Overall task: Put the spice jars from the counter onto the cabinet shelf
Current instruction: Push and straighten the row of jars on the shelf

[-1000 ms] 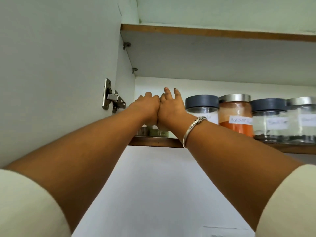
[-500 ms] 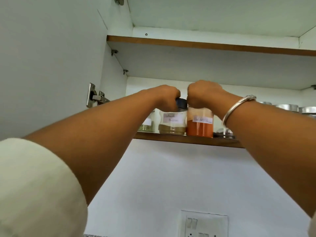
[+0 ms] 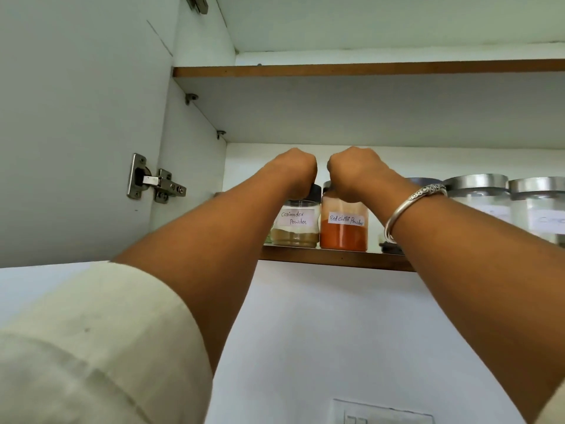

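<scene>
Looking up at a cabinet shelf (image 3: 336,261) with a brown wooden front edge. Holds two small labelled jars upright at the front lip, pressed right up against each other: coriander powder jar (image 3: 295,228) on the left, tan powder and black lid, then red chilli powder jar (image 3: 344,232), orange-red inside. Further right, also carries a dark-lidded jar (image 3: 423,181), a silver-lidded jar (image 3: 477,197) and a second silver-lidded jar (image 3: 538,206). Greenish sliver (image 3: 267,238) left of the coriander, too hidden to identify.

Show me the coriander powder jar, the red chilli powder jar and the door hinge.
coriander powder jar (image 3: 295,218), head view, on its handwritten label.
red chilli powder jar (image 3: 344,237), head view, on the orange powder.
door hinge (image 3: 154,180), head view, on its metal arm.
</scene>
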`<state>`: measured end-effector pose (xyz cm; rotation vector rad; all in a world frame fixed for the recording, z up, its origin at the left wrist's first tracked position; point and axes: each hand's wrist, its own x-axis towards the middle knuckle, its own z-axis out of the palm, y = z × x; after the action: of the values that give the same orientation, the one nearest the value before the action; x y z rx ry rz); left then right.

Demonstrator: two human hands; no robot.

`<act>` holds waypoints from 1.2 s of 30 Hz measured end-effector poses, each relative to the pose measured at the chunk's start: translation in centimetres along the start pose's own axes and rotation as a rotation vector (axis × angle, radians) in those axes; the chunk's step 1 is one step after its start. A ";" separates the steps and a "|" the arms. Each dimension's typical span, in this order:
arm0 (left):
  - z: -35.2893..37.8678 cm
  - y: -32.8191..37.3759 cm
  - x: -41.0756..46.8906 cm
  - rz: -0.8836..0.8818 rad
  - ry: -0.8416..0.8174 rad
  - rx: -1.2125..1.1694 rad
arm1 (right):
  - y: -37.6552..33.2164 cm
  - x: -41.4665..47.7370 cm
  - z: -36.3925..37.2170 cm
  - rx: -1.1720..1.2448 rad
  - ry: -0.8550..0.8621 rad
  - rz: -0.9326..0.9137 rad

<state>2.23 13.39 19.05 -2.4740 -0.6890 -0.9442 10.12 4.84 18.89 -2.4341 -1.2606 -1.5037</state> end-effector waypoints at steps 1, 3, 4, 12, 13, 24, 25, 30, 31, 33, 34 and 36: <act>0.5 -0.2 0.4 -0.003 0.002 -0.001 | 0.0 0.3 0.4 0.006 -0.001 0.010; 1.5 -0.6 1.3 -0.006 0.005 0.000 | -0.1 1.1 1.3 0.018 -0.005 0.029; 2.0 -0.8 1.8 -0.008 0.007 0.000 | -0.1 1.5 1.8 0.023 -0.013 0.035; 5.3 -1.6 4.9 0.014 -0.029 0.003 | -0.3 4.0 5.1 0.090 -0.150 0.064; 5.5 -1.7 5.1 0.017 -0.032 0.000 | -0.4 4.3 5.4 0.094 -0.162 0.070; 8.2 -3.0 7.9 0.008 -0.130 0.042 | -1.3 6.8 8.6 0.079 -0.200 0.082; 8.3 -3.1 7.9 0.009 -0.148 0.030 | -1.3 7.0 8.7 0.081 -0.215 0.079; 8.8 -3.4 7.4 0.025 -0.179 0.024 | -1.1 6.2 8.9 0.079 -0.273 0.049; 8.9 -3.4 7.3 0.026 -0.170 0.037 | -1.1 6.0 8.9 0.081 -0.284 0.038; 9.2 -3.6 7.2 0.016 -0.147 0.061 | -1.1 5.8 9.0 0.115 -0.322 0.020; 9.2 -3.7 7.1 0.003 -0.142 0.038 | -1.2 5.8 9.1 0.147 -0.345 0.016; 9.2 -3.6 6.7 0.011 -0.144 -0.042 | -1.2 5.9 9.2 0.187 -0.375 0.014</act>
<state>9.09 23.12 18.08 -2.5996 -0.7071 -0.7905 17.39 12.98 17.93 -2.6667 -1.3590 -0.9006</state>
